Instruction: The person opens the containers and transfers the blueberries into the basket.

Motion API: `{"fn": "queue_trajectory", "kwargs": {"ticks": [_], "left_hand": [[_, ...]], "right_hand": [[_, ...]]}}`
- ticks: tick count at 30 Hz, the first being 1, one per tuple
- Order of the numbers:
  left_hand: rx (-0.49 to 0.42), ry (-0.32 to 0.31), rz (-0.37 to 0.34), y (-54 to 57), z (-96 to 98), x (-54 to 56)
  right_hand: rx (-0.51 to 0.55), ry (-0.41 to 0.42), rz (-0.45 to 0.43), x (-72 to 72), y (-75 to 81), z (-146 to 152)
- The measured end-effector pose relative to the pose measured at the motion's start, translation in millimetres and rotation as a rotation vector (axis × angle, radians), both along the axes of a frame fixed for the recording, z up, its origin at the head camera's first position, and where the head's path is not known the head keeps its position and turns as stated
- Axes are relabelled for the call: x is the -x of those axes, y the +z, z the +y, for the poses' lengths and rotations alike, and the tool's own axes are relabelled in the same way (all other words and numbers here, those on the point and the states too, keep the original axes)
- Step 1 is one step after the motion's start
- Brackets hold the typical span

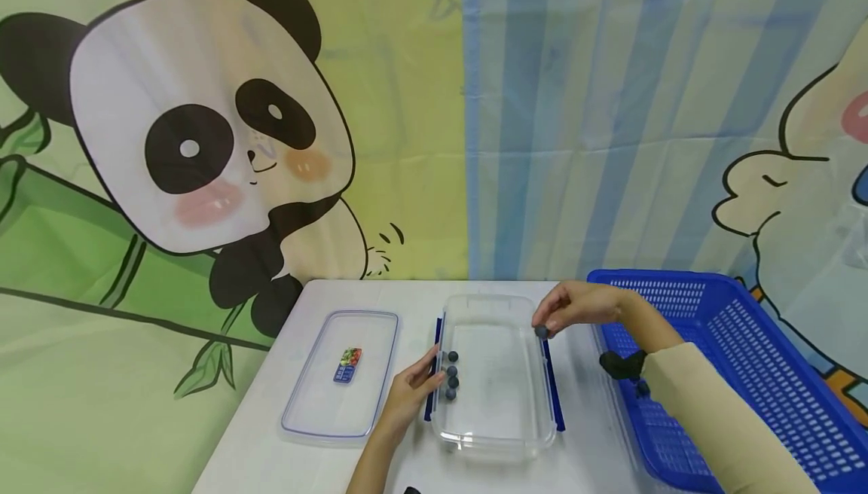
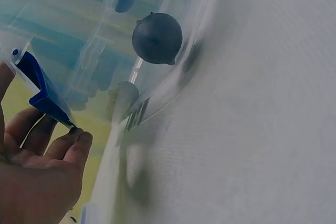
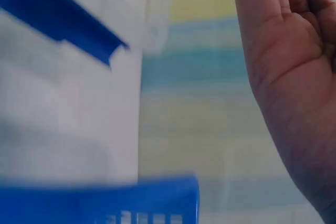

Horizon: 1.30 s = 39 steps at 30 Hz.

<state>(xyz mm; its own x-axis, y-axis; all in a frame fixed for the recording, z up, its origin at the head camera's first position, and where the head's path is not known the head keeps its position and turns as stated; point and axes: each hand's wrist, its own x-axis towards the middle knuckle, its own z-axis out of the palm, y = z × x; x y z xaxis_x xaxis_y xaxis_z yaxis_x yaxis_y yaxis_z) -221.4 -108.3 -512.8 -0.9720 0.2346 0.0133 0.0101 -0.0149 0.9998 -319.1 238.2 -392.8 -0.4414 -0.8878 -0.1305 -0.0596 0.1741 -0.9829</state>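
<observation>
Four balls (image 1: pixel 453 382) lay in the lower-centre box (image 1: pixel 502 396) my left grip (image 1: pixel 407 396) held; my right grip (image 1: pixel 578 305) pinched another ball (image 1: pixel 541 332), unplaced.

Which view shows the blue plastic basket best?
The head view: most of the blue plastic basket shows, perforated walls included, though the right sleeve covers part. The left wrist view catches only a perforated scrap at the top; the right wrist, a blurred rim at the bottom.

Bright, even head view, glints on clear container (image 1: pixel 498 381), dimmer left wrist view, soft shadows on the tabletop (image 2: pixel 252 108), blue basket (image 3: pixel 163 198) blurred in right wrist view
</observation>
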Motion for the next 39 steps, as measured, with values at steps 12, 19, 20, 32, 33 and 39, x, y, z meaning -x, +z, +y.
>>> {"fn": "queue_trajectory", "kwargs": {"ticks": [12, 19, 20, 32, 33, 39], "left_hand": [[-0.016, 0.017, -0.013, -0.6, 0.5, -1.5], [-0.002, 0.042, -0.026, -18.5, -2.6, 6.3], [-0.005, 0.044, -0.023, -22.2, -2.4, 8.5], [-0.020, 0.044, -0.011, -26.4, 0.3, 10.7], [-0.018, 0.043, -0.009, -26.6, 0.3, 10.7], [-0.020, 0.040, -0.004, -27.2, 0.1, 10.9]], "right_hand": [[-0.009, -0.268, -0.087, -19.4, -42.9, 150], [-0.107, -0.285, -0.187, -36.1, -81.6, 184], [-0.119, -0.290, -0.204, -38.1, -84.3, 186], [-0.237, -0.396, -0.200, -45.1, -99.2, 183], [-0.243, -0.401, -0.195, -45.3, -99.4, 182], [-0.259, -0.420, -0.183, -46.5, -98.2, 177]]}}
